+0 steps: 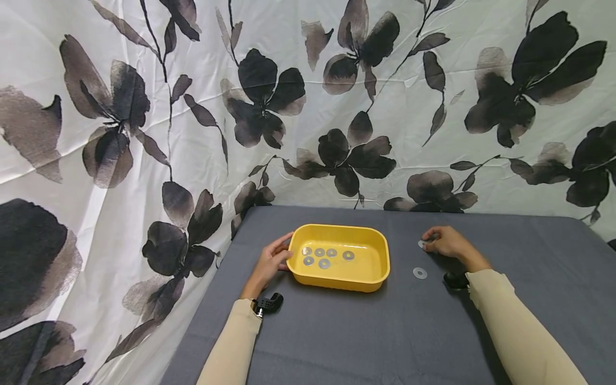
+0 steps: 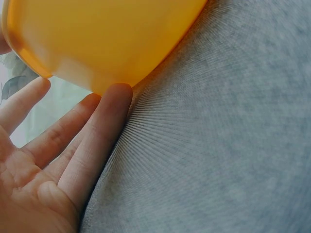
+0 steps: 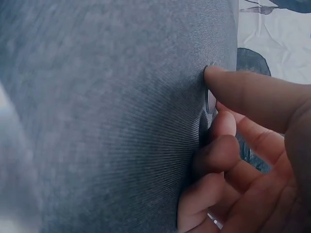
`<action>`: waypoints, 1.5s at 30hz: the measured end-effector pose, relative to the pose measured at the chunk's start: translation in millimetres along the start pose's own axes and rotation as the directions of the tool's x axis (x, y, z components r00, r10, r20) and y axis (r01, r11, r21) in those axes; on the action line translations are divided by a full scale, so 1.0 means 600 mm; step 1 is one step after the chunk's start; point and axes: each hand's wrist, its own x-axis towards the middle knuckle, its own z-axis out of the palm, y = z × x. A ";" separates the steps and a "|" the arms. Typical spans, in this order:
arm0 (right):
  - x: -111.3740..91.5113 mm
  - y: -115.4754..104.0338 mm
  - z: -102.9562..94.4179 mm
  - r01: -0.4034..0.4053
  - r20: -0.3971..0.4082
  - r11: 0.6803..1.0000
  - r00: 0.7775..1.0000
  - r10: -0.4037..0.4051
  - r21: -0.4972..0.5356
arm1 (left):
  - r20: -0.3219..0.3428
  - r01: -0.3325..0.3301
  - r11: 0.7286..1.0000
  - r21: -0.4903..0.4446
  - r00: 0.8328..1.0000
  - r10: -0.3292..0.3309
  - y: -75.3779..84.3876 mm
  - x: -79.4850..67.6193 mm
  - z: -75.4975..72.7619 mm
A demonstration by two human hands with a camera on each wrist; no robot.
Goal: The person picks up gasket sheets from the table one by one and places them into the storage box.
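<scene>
Pinching washer [image 1: 421, 244] in right hand [image 1: 448, 243], straight-fingered left hand [image 1: 271, 263] touching tray [image 1: 332, 282]; six washers [image 1: 321, 264] inside, held one and loose washer [image 1: 416, 274] near right hand apparently remaining

Noted along right side: right hand [image 3: 262, 139], thumb [image 3: 257, 93] extended leftward above, fingers [image 3: 217, 156] curled beneath. Pinched between thumb tip and nearest finger: thin disc [image 3: 211, 102], seen nearly edge-on, pale face, dark rim. Logged just beside the hand: grey cloth [image 3: 107, 102], covering most of left and centre, fine ribbed weave, shadowed near the fingers. Observed at upper right: white fabric [image 3: 291, 48] with dark print, partly visible through a gap between fingers. Recorded at lower left edge: pale blurred shape [image 3: 12, 167], identity unclear.
</scene>
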 end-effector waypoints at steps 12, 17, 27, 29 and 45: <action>0.003 -0.002 0.004 -0.024 -0.011 0.999 1.000 0.023 -0.039 | 0.000 0.004 1.000 -0.004 1.000 -0.004 -0.002 0.003 0.002; 0.000 -0.010 0.000 -0.001 -0.032 0.992 0.999 -0.003 -0.125 | -0.002 0.002 1.000 -0.013 1.000 -0.002 -0.003 0.002 0.004; -0.004 -0.027 0.000 -0.034 0.003 0.997 0.999 0.034 -0.067 | -0.014 0.015 1.000 -0.006 1.000 -0.015 -0.001 0.001 0.005; -0.005 -0.027 0.002 -0.026 -0.009 0.999 1.000 0.026 -0.030 | -0.014 0.015 1.000 -0.004 1.000 -0.015 -0.002 0.002 0.006; 0.001 -0.055 0.002 0.018 -0.036 0.951 0.999 -0.008 0.308 | -0.018 -0.002 1.000 -0.001 1.000 0.002 0.001 0.003 0.009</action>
